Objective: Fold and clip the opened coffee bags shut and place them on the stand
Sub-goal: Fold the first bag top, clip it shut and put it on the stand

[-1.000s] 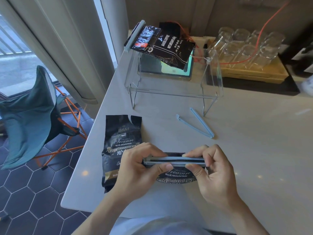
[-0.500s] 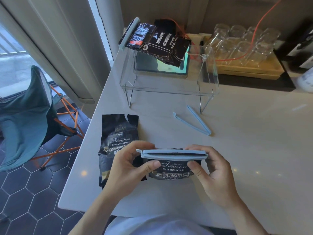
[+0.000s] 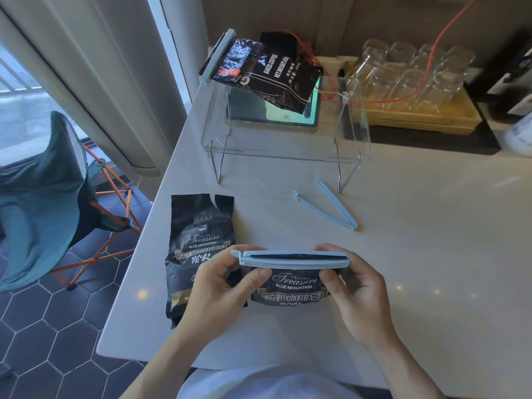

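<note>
Two hands on one coffee bag, held just above the near edge of the worktop. Left hand pinching the hinge end of the pale blue clip, thumb pressed to the front of the bag just under the bar; right hand pinching the far end the same way, fingers curled behind. Clip lying level across the folded top, a dark strip of bag visible between its two bars, so apparently closed or nearly so; latch at the right end hidden under the fingertips, cannot tell whether snapped.

To finish the step well: squeeze along the whole bar, hinge to tip, then confirm the catch at the right end. Keep the fold flat and square inside the clip, no corner poking out. Probably worth a light tug before lifting toward the stand.

Further out, just left: second coffee bag lying flat on the worktop, top torn open, unfolded, partly under the left hand. Beyond, toward the right: spare clip open in a V near a leg of the stand. At the back: clear stand with a clipped bag already resting on its top, hanging partly over the left edge. Plenty of free room on the stand's right side.
</note>
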